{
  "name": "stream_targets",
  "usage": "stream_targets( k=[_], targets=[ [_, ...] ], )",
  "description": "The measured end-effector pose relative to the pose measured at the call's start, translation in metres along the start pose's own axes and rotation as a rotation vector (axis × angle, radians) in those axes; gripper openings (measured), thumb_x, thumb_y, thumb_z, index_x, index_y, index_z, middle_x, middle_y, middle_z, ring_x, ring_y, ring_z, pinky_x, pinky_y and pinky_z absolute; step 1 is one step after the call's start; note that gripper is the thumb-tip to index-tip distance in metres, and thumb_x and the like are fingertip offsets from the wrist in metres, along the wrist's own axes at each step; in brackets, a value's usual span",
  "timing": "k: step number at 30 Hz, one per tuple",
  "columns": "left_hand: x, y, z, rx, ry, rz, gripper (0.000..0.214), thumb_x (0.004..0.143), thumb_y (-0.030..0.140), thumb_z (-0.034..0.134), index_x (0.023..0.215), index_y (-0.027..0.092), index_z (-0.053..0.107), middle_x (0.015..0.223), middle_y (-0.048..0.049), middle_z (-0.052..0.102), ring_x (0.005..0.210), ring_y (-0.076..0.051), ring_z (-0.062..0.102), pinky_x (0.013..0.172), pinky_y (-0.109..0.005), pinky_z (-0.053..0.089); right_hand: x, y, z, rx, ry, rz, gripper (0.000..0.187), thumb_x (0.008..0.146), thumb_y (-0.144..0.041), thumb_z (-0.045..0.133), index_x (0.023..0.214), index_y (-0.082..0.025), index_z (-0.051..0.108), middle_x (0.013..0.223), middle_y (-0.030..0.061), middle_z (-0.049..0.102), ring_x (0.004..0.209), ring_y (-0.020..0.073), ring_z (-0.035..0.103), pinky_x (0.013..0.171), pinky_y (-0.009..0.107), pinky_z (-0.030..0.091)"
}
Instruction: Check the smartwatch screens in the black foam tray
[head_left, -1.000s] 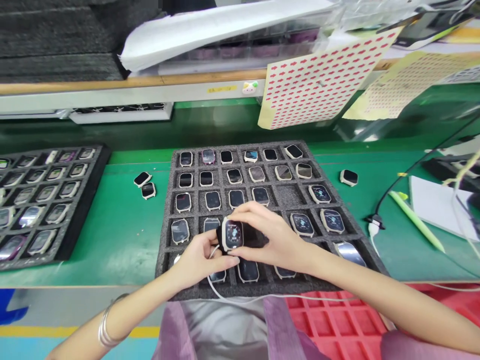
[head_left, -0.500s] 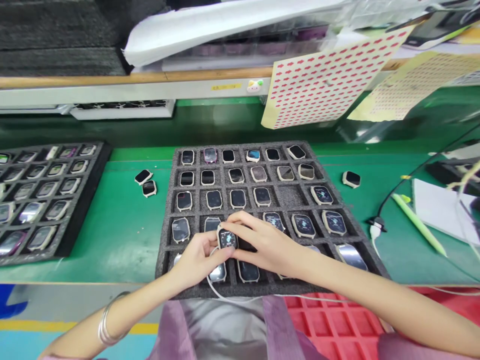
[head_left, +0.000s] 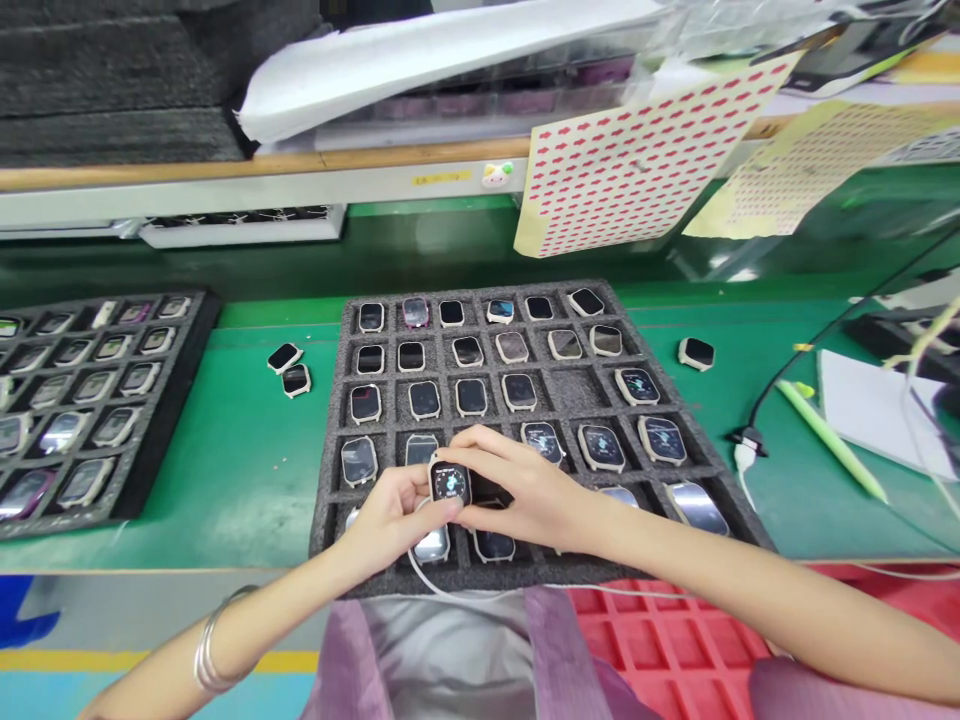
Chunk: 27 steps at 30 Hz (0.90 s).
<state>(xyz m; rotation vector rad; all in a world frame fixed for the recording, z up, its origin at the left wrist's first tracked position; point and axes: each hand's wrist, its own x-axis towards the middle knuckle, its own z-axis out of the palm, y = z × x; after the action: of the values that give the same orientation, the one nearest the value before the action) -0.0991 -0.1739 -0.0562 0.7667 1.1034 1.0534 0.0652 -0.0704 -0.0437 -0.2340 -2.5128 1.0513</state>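
Both my hands pinch one smartwatch body [head_left: 450, 482] with a lit screen, just above the near rows of a dark foam tray [head_left: 330, 460]. My left hand [head_left: 386, 520] grips it from the left and below, my right hand [head_left: 517, 490] from the right and above. A white cable [head_left: 450, 590] runs from under the watch toward me over the tray's near edge. The tray's pockets hold several more watch bodies, some with lit screens [head_left: 600, 446], most dark [head_left: 424, 399]. One pocket [head_left: 574, 390] in the third row is empty.
A second foam tray [head_left: 150, 420] of watches lies at the left. Two loose watches [head_left: 290, 368] and another [head_left: 696, 352] rest on the green mat. Sticker sheets [head_left: 637, 150] hang from the shelf. A green pen [head_left: 829, 440], paper, black cable and red crate [head_left: 675, 650] sit right.
The watch held by both hands has been lowered toward the tray and now looks smaller. Both hands stay on it.
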Motion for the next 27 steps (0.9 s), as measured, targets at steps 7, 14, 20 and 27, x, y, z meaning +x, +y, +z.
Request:
stream_targets(
  k=[7,14,20,27],
  targets=[
    [0.0,-0.002,-0.001,-0.012,-0.022,0.014,0.021,0.076,0.032,0.072,0.083,0.012,0.068,0.064,0.0011,0.058,0.054,-0.008,0.044,0.053,-0.019,0.033,-0.002,0.0,0.002,0.033,-0.005,0.02,0.034,0.088,-0.026,0.061,0.119,-0.013,0.055,0.106,0.0115,0.055,0.096,0.02,0.056,0.083,0.032,0.05],
    [-0.003,0.004,-0.004,-0.049,-0.13,-0.037,0.03,0.075,0.038,0.071,0.084,0.01,0.069,0.071,-0.0084,0.069,0.063,-0.017,0.059,0.066,-0.028,0.045,0.004,0.001,-0.01,0.311,-0.02,0.048,0.033,0.083,-0.024,0.069,0.114,-0.016,0.063,0.104,0.0092,0.057,0.097,0.0195,0.056,0.087,0.034,0.047],
    [-0.007,0.006,-0.013,-0.039,-0.227,-0.049,0.035,0.071,0.041,0.073,0.081,0.008,0.068,0.069,-0.0108,0.069,0.064,-0.019,0.06,0.059,-0.026,0.042,0.007,0.006,-0.004,0.575,0.05,0.036,0.031,0.079,-0.024,0.074,0.109,-0.016,0.069,0.098,0.008,0.06,0.092,0.0181,0.058,0.084,0.033,0.047],
    [-0.006,-0.003,-0.017,0.016,-0.233,-0.048,0.036,0.068,0.043,0.075,0.082,0.009,0.069,0.067,-0.0086,0.068,0.057,-0.016,0.054,0.053,-0.024,0.036,0.009,0.01,-0.001,0.567,0.091,-0.073,0.036,0.075,-0.031,0.077,0.107,-0.018,0.071,0.088,0.0076,0.063,0.082,0.0172,0.058,0.076,0.033,0.047]
  ],
)
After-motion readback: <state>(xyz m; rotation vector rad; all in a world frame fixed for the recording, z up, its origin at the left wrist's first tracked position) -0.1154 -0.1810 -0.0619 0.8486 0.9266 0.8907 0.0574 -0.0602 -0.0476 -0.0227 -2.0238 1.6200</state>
